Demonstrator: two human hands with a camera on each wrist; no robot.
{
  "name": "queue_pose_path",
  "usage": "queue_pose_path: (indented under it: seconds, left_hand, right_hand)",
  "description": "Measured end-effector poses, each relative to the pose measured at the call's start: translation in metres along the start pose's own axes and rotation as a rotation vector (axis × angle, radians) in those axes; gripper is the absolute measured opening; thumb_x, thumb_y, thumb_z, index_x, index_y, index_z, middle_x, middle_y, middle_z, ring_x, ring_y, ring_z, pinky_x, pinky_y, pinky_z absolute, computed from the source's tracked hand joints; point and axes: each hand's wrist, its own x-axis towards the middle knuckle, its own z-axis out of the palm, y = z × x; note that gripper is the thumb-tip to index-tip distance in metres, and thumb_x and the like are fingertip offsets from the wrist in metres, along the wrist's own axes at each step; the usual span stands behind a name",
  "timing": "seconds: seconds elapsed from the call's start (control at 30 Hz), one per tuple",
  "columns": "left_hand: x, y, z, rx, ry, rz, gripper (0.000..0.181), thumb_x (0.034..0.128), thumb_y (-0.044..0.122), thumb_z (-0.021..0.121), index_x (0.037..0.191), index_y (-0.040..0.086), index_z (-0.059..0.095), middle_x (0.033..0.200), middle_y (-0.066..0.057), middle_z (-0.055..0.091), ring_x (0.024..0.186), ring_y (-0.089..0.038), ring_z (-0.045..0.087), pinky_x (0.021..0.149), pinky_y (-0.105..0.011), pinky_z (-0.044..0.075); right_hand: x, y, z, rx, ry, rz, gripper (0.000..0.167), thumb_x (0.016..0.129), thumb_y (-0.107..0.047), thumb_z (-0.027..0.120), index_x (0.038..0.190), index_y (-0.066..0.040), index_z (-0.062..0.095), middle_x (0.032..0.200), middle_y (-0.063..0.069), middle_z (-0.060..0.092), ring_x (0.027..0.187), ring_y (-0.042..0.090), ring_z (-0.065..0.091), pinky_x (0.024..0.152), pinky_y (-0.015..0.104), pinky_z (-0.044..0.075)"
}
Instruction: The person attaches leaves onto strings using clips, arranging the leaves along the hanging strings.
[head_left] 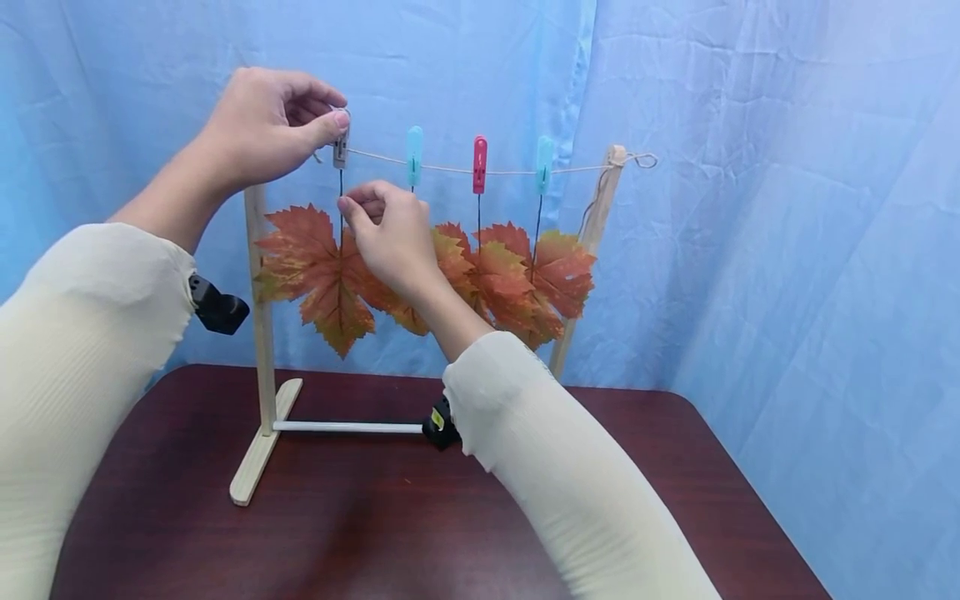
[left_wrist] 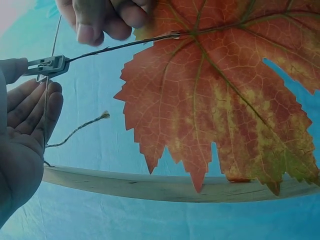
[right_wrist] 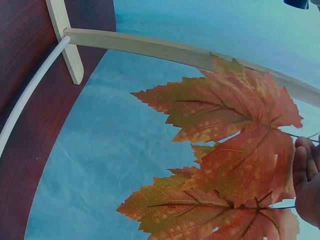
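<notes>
My left hand pinches a grey clothespin at the left part of the string; in the left wrist view its thumb lies on the clothespin's end. The clothespin sits at the string and at the tip of a dark leaf stem. From that stem hangs an orange-red artificial maple leaf. Beside the stem is my right hand, its fingers loosely bent and thumb near the fingertips. In the left wrist view these fingers appear just apart from the stem.
Along the string are two light-blue clothespins and a red clothespin, with more leaves hanging below. Wooden posts and a white bar form the rack on a dark red-brown table. Blue curtains surround it.
</notes>
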Motion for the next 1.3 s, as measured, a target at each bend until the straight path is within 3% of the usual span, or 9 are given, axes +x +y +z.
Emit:
queue_pose_path:
  seconds: [0.13, 0.43, 0.67, 0.93, 1.0, 1.2, 1.3]
  left_hand:
    - [0.000, 0.001, -0.001, 0.000, 0.035, 0.008, 0.042, 0.1050, 0.034, 0.058, 0.136, 0.006, 0.065, 0.117, -0.014, 0.069, 0.091, -0.003, 0.054, 0.081, -0.017, 0.044]
    - [-0.009, -0.002, -0.005, -0.084, 0.227, 0.007, 0.039, 0.1023, 0.031, 0.062, 0.131, 0.005, 0.068, 0.113, -0.008, 0.069, 0.092, 0.001, 0.057, 0.089, -0.016, 0.048]
    - [-0.031, -0.008, -0.003, -0.134, 0.307, 0.048, 0.034, 0.0997, 0.026, 0.066, 0.125, 0.003, 0.071, 0.104, 0.006, 0.067, 0.092, -0.001, 0.060, 0.087, -0.014, 0.049]
    - [-0.063, -0.019, 0.012, -0.211, 0.369, 0.137, 0.026, 0.0944, 0.009, 0.068, 0.116, -0.004, 0.073, 0.096, 0.015, 0.065, 0.087, -0.001, 0.063, 0.083, -0.012, 0.051]
    - [-0.072, -0.020, 0.018, -0.239, 0.380, 0.158, 0.025, 0.0929, 0.005, 0.068, 0.114, -0.007, 0.073, 0.095, 0.012, 0.067, 0.086, -0.001, 0.064, 0.081, -0.012, 0.051]
    - [-0.104, -0.024, 0.041, -0.327, 0.383, 0.238, 0.024, 0.0885, -0.004, 0.069, 0.111, -0.010, 0.072, 0.096, -0.018, 0.073, 0.084, -0.002, 0.067, 0.078, -0.013, 0.053]
    - [-0.120, -0.025, 0.055, -0.363, 0.370, 0.262, 0.025, 0.0862, -0.008, 0.070, 0.111, -0.011, 0.072, 0.095, -0.020, 0.073, 0.084, -0.002, 0.067, 0.077, -0.013, 0.053]
  right_hand:
    - [-0.004, 0.003, -0.005, 0.002, 0.007, -0.028, 0.022, 0.102, -0.022, 0.066, 0.111, -0.004, 0.073, 0.097, 0.007, 0.076, 0.083, 0.010, 0.068, 0.074, 0.018, 0.055]
    - [-0.021, 0.009, -0.023, 0.014, -0.026, -0.103, 0.020, 0.100, -0.021, 0.069, 0.109, -0.004, 0.073, 0.095, 0.004, 0.076, 0.082, 0.010, 0.070, 0.074, 0.022, 0.055]
    - [-0.042, 0.020, -0.048, 0.032, -0.008, -0.196, 0.017, 0.099, -0.017, 0.070, 0.107, -0.002, 0.074, 0.093, 0.008, 0.076, 0.079, 0.015, 0.071, 0.074, 0.025, 0.057]
    - [-0.062, 0.036, -0.074, -0.016, 0.023, -0.282, 0.015, 0.097, -0.015, 0.073, 0.105, -0.002, 0.074, 0.089, 0.008, 0.076, 0.074, 0.015, 0.070, 0.068, 0.028, 0.056]
    - [-0.068, 0.042, -0.080, -0.051, 0.037, -0.315, 0.014, 0.096, -0.014, 0.074, 0.104, -0.002, 0.075, 0.087, 0.006, 0.076, 0.071, 0.011, 0.067, 0.065, 0.027, 0.055]
    - [-0.093, 0.062, -0.097, -0.113, 0.037, -0.376, 0.013, 0.095, -0.011, 0.075, 0.104, -0.002, 0.074, 0.084, 0.002, 0.075, 0.068, 0.008, 0.065, 0.062, 0.025, 0.053]
    - [-0.109, 0.073, -0.105, -0.126, 0.039, -0.410, 0.012, 0.092, -0.005, 0.076, 0.103, -0.001, 0.074, 0.084, 0.003, 0.075, 0.067, 0.010, 0.067, 0.062, 0.024, 0.054]
